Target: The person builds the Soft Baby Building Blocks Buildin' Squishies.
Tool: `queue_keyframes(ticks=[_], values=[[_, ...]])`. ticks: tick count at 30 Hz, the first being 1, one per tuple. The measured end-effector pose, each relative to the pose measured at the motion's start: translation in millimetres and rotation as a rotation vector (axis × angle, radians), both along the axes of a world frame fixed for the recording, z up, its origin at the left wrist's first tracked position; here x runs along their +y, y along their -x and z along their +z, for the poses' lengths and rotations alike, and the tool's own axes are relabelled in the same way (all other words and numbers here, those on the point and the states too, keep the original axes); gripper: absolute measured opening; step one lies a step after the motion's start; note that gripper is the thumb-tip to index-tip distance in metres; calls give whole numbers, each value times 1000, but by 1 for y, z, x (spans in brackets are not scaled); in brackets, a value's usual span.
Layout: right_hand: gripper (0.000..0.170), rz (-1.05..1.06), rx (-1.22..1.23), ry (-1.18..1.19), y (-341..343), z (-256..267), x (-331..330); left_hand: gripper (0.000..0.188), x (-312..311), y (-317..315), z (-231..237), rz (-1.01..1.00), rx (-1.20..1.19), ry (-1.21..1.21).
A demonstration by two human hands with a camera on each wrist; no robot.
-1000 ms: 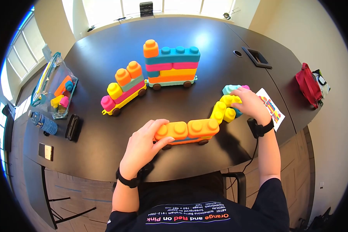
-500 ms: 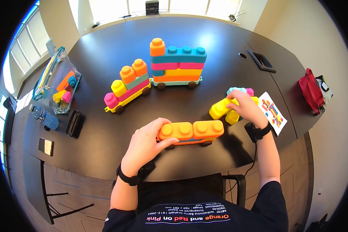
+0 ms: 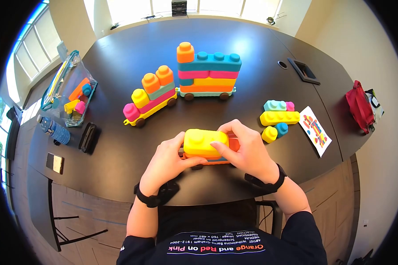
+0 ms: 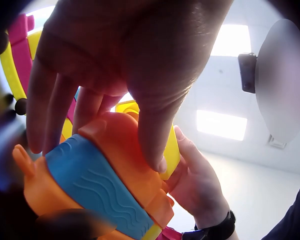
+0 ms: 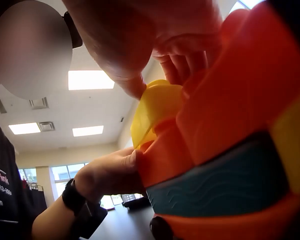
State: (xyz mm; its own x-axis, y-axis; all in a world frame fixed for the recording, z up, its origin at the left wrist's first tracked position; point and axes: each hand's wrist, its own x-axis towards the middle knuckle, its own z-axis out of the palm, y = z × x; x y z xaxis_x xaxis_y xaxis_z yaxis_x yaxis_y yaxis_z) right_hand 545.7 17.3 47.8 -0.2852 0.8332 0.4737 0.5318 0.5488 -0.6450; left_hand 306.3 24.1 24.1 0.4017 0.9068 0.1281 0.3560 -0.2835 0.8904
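Observation:
Between my hands, near the table's front edge, stands a toy wagon with an orange base, a blue wavy block and orange blocks on top. My left hand holds the wagon's left end, its thumb along the near side. My right hand pinches a yellow block between thumb and fingers. That block sits over the left orange block, tilted in the right wrist view. The right orange block is mostly hidden behind my right hand.
Two block wagons, one low and one tall, stand farther back. Loose blocks, including a long yellow one, lie right, beside a picture sheet. A clear bag, bottle and phone are left.
My right hand has picked up the yellow block from the loose blocks on the right and carried it left onto the wagon's top. My left hand stays at the wagon's left end.

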Motion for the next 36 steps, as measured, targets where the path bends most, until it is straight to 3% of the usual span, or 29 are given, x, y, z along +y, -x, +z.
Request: queue_keyframes(ticks=[6, 8, 14, 18, 21, 25, 28, 36], values=[[29, 59, 35, -24, 3, -6, 1, 54, 0, 1, 0, 1, 13, 35], [32, 139, -47, -111, 2, -3, 3, 55, 0, 3, -1, 4, 91, 6], [32, 121, -161, -97, 1, 0, 3, 56, -1, 2, -4, -16, 13, -58], [35, 124, -154, -62, -1, -3, 3, 55, -8, -1, 2, 33, -33, -66], [39, 174, -82, -116, -6, -3, 9, 54, -8, 0, 2, 78, 70, -115], [36, -27, -87, -100, -42, 14, 15, 52, -7, 1, 4, 62, 84, -48], [30, -291, -436, -146, -88, 9, 21, 50, -6, 2, 3, 64, 95, -47], [36, -432, -754, 37, -160, -27, 14, 52, -6, 1, 2, 67, 64, -71]])
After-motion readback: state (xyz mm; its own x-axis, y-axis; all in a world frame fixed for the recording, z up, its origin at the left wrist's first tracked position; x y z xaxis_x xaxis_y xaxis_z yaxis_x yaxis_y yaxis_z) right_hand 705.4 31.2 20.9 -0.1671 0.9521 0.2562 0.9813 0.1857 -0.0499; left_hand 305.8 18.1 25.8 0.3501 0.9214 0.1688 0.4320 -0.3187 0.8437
